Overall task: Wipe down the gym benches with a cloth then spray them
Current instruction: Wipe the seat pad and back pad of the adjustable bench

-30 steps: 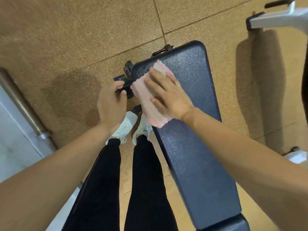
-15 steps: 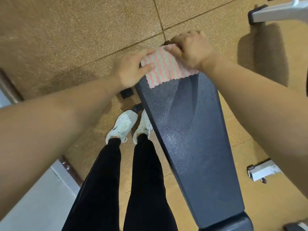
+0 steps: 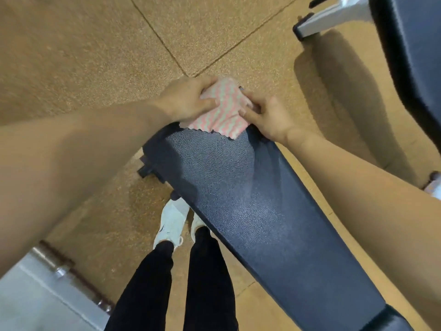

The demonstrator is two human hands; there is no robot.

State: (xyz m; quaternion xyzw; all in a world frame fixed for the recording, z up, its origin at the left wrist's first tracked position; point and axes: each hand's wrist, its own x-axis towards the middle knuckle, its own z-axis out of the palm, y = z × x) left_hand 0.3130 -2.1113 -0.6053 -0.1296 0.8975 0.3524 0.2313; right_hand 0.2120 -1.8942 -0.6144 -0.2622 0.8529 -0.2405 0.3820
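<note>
Speckled brown floor (image 3: 71, 56); a metal rail (image 3: 59, 271) along its lower-left edge, a white frame leg (image 3: 334, 16) upper right.

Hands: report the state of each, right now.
Left hand: grips the cloth at the end of the bench.
Right hand: pinches the cloth's right edge.

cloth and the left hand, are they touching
Touching. The head view shows the left hand with its thumb on the cloth and fingers over its far edge, at the end of the bench.
</note>
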